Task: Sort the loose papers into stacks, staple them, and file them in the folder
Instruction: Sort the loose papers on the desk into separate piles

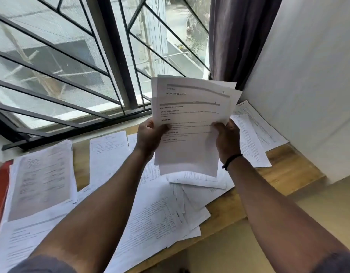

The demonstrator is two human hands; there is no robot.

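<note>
I hold a fanned bundle of printed sheets [190, 123] upright above the wooden table [284, 174]. My left hand [149, 136] grips its left edge with the thumb on the front page. My right hand [228, 138], with a black band at the wrist, grips the right edge. Handwritten numbers show at the top right corners of two sheets. Loose papers [158, 213] lie scattered over the table under my arms. A neater stack of papers [42, 178] sits at the left, on top of a red folder [0, 192] whose edge shows at the far left. No stapler is visible.
A barred window [71, 66] runs along the back of the table, with a dark curtain [239, 36] at its right. A white wall [308, 75] bounds the table's right side. More sheets [254, 134] lie against that wall. The table's front edge runs diagonally at lower right.
</note>
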